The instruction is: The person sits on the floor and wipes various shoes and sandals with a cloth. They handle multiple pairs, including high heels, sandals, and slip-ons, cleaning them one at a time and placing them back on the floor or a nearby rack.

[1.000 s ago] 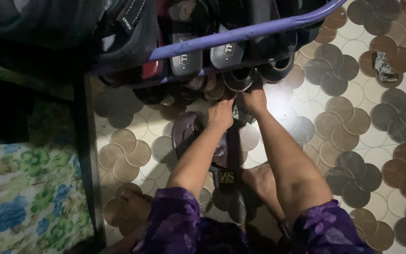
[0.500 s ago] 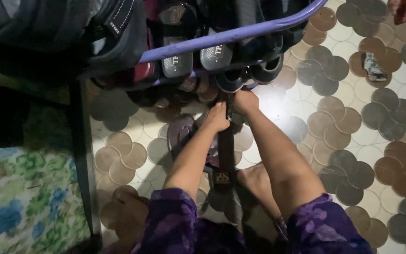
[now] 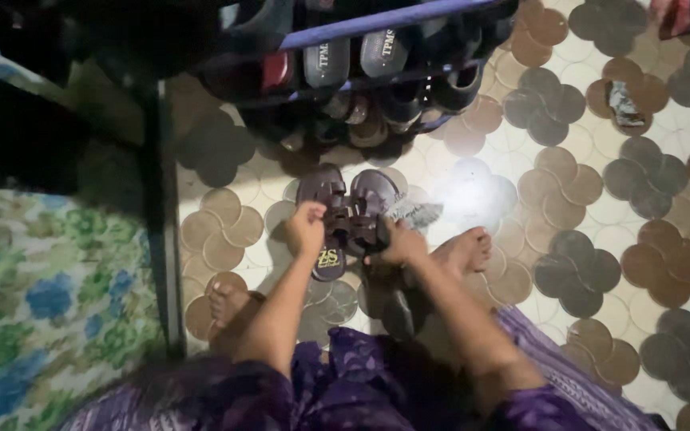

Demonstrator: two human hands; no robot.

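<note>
Two dark brown sandals (image 3: 349, 215) lie side by side on the patterned tile floor (image 3: 521, 199), just in front of the blue-railed shoe rack (image 3: 377, 56). The left hand (image 3: 305, 230) grips the left sandal's edge; the right hand (image 3: 402, 243) pinches the right sandal's strap. Both bare feet flank the hands.

Single head camera, looking steeply down, close to floor (image 3: 473, 191).

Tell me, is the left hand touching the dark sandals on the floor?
Touching. The head view shows the left hand with its fingers curled over the strap of the left one of the dark sandals.
</note>
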